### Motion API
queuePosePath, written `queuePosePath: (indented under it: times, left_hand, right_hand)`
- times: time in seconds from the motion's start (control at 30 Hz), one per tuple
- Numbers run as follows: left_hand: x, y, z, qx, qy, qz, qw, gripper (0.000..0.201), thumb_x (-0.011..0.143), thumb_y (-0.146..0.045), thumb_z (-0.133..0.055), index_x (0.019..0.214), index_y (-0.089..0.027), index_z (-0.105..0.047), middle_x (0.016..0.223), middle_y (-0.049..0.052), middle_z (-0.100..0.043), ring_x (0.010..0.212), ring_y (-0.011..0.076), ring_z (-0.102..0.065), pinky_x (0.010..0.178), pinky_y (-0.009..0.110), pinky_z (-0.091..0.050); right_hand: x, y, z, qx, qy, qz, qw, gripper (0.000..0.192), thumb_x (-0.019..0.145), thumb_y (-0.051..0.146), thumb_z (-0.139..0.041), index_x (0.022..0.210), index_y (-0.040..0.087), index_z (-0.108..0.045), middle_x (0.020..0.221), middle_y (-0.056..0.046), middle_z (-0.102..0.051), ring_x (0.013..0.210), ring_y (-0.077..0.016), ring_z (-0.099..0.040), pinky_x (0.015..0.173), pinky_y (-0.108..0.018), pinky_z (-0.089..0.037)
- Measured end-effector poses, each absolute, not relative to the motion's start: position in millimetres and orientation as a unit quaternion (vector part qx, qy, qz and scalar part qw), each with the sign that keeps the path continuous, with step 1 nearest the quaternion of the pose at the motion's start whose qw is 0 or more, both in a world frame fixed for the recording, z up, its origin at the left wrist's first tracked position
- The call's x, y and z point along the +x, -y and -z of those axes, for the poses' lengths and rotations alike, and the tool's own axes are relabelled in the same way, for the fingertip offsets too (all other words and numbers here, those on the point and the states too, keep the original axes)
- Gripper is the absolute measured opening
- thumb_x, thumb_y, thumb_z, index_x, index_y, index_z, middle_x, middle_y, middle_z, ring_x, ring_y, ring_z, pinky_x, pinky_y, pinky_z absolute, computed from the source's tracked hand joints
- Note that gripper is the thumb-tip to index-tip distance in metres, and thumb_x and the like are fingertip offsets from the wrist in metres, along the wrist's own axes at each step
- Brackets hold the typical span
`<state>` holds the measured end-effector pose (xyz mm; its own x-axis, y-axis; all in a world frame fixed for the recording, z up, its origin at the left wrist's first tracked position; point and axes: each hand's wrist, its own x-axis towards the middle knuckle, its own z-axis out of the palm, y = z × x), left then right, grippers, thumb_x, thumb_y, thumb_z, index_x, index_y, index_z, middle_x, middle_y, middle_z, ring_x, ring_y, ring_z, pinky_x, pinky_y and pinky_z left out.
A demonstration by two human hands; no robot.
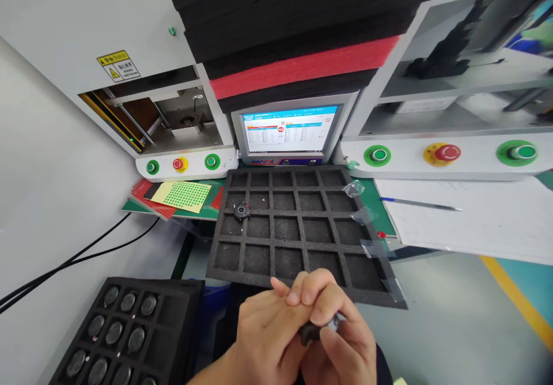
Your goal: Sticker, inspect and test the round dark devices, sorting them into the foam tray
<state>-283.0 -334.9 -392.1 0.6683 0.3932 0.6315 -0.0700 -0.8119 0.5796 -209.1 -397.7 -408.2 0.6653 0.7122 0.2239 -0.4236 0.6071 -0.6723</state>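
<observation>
Both hands' grip, left hand (263, 333) and right hand (341, 339), pinches a small dark part (311, 331).

- green mat-covered surface (375, 196) holds the black foam grid tray (298, 229), hanging over the near edge
- white paper sheets (479, 215) with a blue pen (419, 203) on the right
- green dot sticker sheet (184, 195) on the left

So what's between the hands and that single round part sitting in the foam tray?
In the head view, only empty foam tray cells lie between the hands, which hold a small black part, and the lone round part.
</observation>
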Motion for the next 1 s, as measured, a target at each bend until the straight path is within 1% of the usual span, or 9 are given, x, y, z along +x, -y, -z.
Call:
queuePosePath:
  times: [0.17,0.27,0.4,0.53,0.6,0.67,0.77,0.9,1.0]
  left_hand:
    - [-284,335,391,0.864,-0.08,-0.402,0.291,0.027,0.101,-0.024,-0.04,0.108,-0.014,-0.064,0.076,0.007,-0.074,0.061,0.0178,-0.07,0.056,0.025,-0.054]
    - [-284,335,389,0.863,-0.085,-0.401,0.296,0.027,0.102,-0.025,-0.04,0.101,-0.013,-0.065,0.074,0.007,-0.073,0.061,0.0172,-0.071,0.057,0.024,-0.054]
    - [-284,337,386,0.853,-0.134,-0.392,0.318,0.025,0.1,-0.028,-0.047,0.088,-0.016,-0.065,0.065,0.003,-0.07,0.052,0.014,-0.066,0.051,0.021,-0.05]
    - [-285,337,384,0.841,-0.179,-0.377,0.344,0.019,0.098,-0.028,-0.055,0.088,-0.015,-0.066,0.065,0.001,-0.071,0.053,0.011,-0.066,0.053,0.016,-0.05]
    - [-286,337,385,0.835,-0.187,-0.376,0.356,0.019,0.098,-0.028,-0.055,0.089,-0.016,-0.066,0.066,0.0,-0.072,0.054,0.0102,-0.067,0.056,0.015,-0.051]
    - [-286,338,386,0.831,-0.188,-0.378,0.363,0.019,0.098,-0.029,-0.055,0.089,-0.017,-0.066,0.067,0.0,-0.072,0.056,0.0101,-0.068,0.059,0.015,-0.052]
    - [-286,339,387,0.829,-0.187,-0.378,0.366,0.021,0.099,-0.03,-0.054,0.089,-0.016,-0.066,0.069,0.001,-0.073,0.058,0.0099,-0.068,0.061,0.014,-0.052]
    - [-286,341,388,0.83,-0.184,-0.375,0.37,0.027,0.1,-0.03,-0.05,0.086,-0.015,-0.067,0.067,0.002,-0.072,0.055,0.0099,-0.066,0.057,0.015,-0.05]
    - [-286,341,389,0.834,-0.185,-0.371,0.364,0.03,0.101,-0.029,-0.047,0.084,-0.014,-0.067,0.064,0.003,-0.071,0.052,0.0101,-0.065,0.054,0.015,-0.049]
  right_hand:
    - [-215,396,409,-0.276,0.259,-0.311,0.872,0.012,0.093,0.029,-0.063,0.085,0.023,-0.068,0.083,-0.001,-0.055,0.08,-0.0127,-0.06,0.095,-0.037,-0.059]
    - [-216,394,410,-0.274,0.256,-0.323,0.869,0.012,0.094,0.029,-0.062,0.085,0.023,-0.068,0.084,0.0,-0.055,0.082,-0.0116,-0.06,0.097,-0.035,-0.057]
    - [-210,397,411,-0.294,0.272,-0.341,0.851,0.012,0.093,0.034,-0.063,0.092,0.024,-0.07,0.09,-0.001,-0.056,0.087,-0.011,-0.063,0.1,-0.031,-0.054]
    - [-201,402,411,-0.326,0.297,-0.376,0.815,0.027,0.091,0.047,-0.062,0.101,0.024,-0.072,0.097,-0.004,-0.055,0.095,-0.0167,-0.064,0.104,-0.039,-0.051]
    - [-199,403,411,-0.339,0.304,-0.372,0.809,0.024,0.093,0.043,-0.061,0.102,0.024,-0.071,0.098,-0.005,-0.056,0.096,-0.0173,-0.064,0.103,-0.04,-0.052]
    - [-201,401,413,-0.34,0.311,-0.348,0.816,0.018,0.095,0.037,-0.06,0.102,0.025,-0.071,0.097,-0.004,-0.056,0.095,-0.0155,-0.064,0.101,-0.037,-0.054]
    - [-206,398,417,-0.339,0.318,-0.322,0.825,0.015,0.098,0.03,-0.056,0.103,0.024,-0.069,0.097,-0.004,-0.055,0.094,-0.0138,-0.063,0.101,-0.036,-0.054]
    - [-211,397,420,-0.348,0.329,-0.293,0.828,0.017,0.1,0.028,-0.052,0.106,0.023,-0.067,0.097,-0.005,-0.054,0.094,-0.015,-0.063,0.102,-0.043,-0.054]
    - [-211,397,421,-0.351,0.327,-0.282,0.831,0.016,0.1,0.028,-0.052,0.105,0.023,-0.067,0.096,-0.004,-0.054,0.093,-0.0145,-0.063,0.101,-0.043,-0.054]
